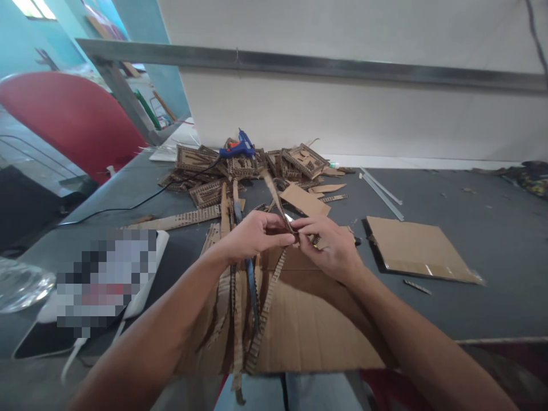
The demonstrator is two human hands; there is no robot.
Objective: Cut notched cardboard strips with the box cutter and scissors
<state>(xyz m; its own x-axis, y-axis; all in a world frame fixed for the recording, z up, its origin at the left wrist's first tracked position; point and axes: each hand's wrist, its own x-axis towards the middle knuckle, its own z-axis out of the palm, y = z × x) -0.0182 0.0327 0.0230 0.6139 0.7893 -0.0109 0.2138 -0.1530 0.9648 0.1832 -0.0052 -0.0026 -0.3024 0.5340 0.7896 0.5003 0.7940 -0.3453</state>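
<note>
Nearest me lies a broad cardboard sheet, its near edge by my lap, and on its left side loose strips trail toward me, one dangling past that edge. Above the sheet my two hands meet: the thumb and fingers of my left hand are pinched together on a narrow corrugated strip, and the fingertips of my right hand close on it just beside them. Another length hangs down below my fingers; I cannot tell whether it is the same piece. I judge the strip to be almost weightless, bendy along its length, and easily creased or torn where the ridges are bare. It should grip well, being dry paper, so a light pinch close to the spot being worked seems best, flat across the width; squeezing hard would likely crush the flutes. Off to my right lies a flat cardboard panel. Beyond my hands, a small plain board lies before a pile of cardboard frames, with a blue glue gun resting on top.
</note>
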